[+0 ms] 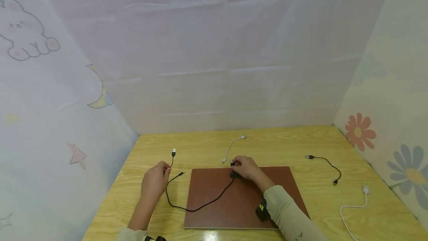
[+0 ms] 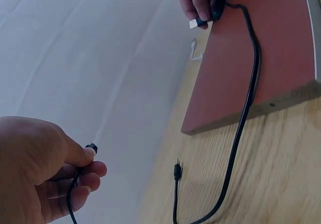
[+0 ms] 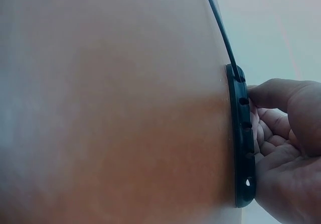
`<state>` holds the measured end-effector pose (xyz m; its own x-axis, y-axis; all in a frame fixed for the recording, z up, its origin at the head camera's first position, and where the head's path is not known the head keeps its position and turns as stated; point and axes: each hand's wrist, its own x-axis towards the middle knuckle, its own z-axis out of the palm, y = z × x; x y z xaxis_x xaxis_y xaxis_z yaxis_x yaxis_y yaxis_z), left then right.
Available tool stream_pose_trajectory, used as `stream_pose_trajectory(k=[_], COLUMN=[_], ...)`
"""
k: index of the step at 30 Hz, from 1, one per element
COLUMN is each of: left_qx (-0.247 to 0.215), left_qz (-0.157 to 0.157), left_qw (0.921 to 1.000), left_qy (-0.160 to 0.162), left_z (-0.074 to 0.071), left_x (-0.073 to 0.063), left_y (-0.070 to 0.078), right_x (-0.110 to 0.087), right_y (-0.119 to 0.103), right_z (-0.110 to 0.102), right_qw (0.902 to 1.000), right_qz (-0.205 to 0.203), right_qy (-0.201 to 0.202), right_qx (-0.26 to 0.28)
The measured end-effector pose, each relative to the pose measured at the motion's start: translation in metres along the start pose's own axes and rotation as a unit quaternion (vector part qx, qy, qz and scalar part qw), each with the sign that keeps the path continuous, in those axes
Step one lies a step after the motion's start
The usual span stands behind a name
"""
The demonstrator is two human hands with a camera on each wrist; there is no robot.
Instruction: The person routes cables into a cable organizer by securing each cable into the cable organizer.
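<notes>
My left hand point(image 1: 155, 181) pinches a short black USB cable point(image 1: 172, 161) between thumb and fingers, its USB plug point(image 1: 173, 153) sticking up beyond the fingertips. In the left wrist view a black plug end point(image 2: 92, 148) shows at the thumb tip. At the brown board's far edge, my right hand point(image 1: 245, 167) pinches the USB plug point(image 1: 232, 163) of a longer black cable point(image 1: 214, 201). That cable sits in an end slot of a black slotted cable holder point(image 3: 243, 143) on the board, and the right fingers are close behind it. Its small plug point(image 1: 181, 173) lies left of the board.
The brown board point(image 1: 214, 185) lies on a wood-grain table point(image 1: 160, 211). A short white cable point(image 1: 230, 146) is behind it; a black cable point(image 1: 329, 163) and another white cable point(image 1: 351, 206) lie to the right. Printed cloth walls point(image 1: 207, 66) surround the table.
</notes>
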<state>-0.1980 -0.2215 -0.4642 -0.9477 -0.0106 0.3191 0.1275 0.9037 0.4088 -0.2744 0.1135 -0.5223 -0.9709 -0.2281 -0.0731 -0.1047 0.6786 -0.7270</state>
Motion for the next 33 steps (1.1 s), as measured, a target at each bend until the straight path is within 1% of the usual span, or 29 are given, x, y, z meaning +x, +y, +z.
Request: stream_pose_trajectory(k=[4, 10, 18, 21, 24, 27, 33], left_qx=[0.001, -0.001, -0.001, -0.001, -0.001, -0.002, -0.018], left_qz=[0.008, 0.032, 0.050, 0.057, 0.071, 0.078, 0.083], left_qw=[1.0000, 0.9994, 0.9987, 0.9984, 0.9974, 0.9969, 0.9964], left_qy=[0.000, 0.010, 0.000, 0.002, 0.009, 0.014, 0.009], left_z=[0.001, 0.004, 0.009, 0.010, 0.013, 0.015, 0.020], left_x=[-0.003, -0.009, -0.019, -0.022, -0.025, -0.027, -0.031], left_y=[0.009, 0.021, 0.035, 0.040, 0.045, 0.050, 0.060], right_x=[0.000, 0.001, -0.001, -0.001, 0.000, 0.000, -0.001], right_y=[0.000, -0.001, 0.001, 0.001, 0.000, -0.002, -0.006], right_z=[-0.001, -0.003, 0.000, 0.002, 0.003, 0.002, -0.003], right_qw=[1.0000, 1.0000, 1.0000, 1.0000, 1.0000, 1.0000, 0.9998], right_qz=[0.000, -0.007, -0.004, -0.005, -0.001, 0.003, 0.019], right_qy=[-0.002, -0.002, 0.002, 0.002, 0.002, 0.002, -0.002], right_qx=[0.003, 0.007, 0.001, -0.001, 0.000, -0.003, -0.008])
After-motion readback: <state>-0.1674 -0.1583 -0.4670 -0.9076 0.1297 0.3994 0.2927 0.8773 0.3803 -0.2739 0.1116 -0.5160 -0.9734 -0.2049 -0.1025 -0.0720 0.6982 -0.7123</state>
